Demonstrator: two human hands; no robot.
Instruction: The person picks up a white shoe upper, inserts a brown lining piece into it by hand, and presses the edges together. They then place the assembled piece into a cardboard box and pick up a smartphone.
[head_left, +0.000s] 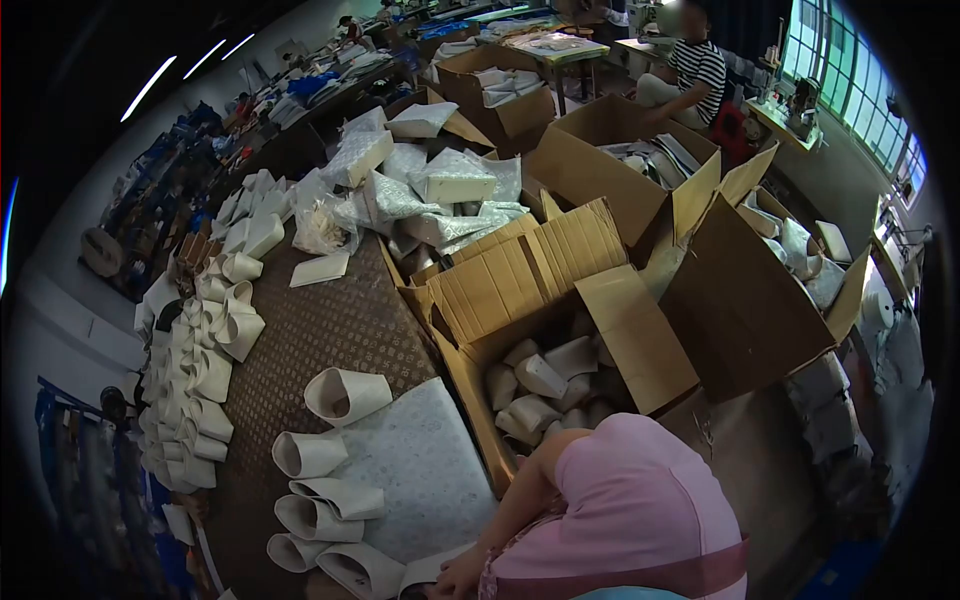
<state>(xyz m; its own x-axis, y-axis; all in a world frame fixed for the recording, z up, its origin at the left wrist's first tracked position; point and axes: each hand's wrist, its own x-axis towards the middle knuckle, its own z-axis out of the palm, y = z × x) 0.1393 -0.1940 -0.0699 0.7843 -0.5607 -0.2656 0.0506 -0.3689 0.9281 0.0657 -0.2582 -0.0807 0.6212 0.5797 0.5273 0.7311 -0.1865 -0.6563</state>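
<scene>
At the bottom edge the right hand (458,580) lies against a white roll (365,570) on the worktop (330,330); I cannot tell how its fingers are set. Beyond, a box (640,350) holds more rolls (540,385).

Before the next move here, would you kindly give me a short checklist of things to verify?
1. Hand on the rolled white piece at the table's near edge: ok, it is touching; whether it grips the piece, cannot tell.
2. Second hand in view: not ok, none shows.
3. Open cardboard box beside the table: ok, flaps are open and white pieces lie inside.
4. Patterned pad: ok, its middle is bare, with rolled pieces along its left edge.
5. Rows of white pieces on the table's left side: ok, they lie close together.
6. Person in a striped shirt: ok, seated far off.
</scene>
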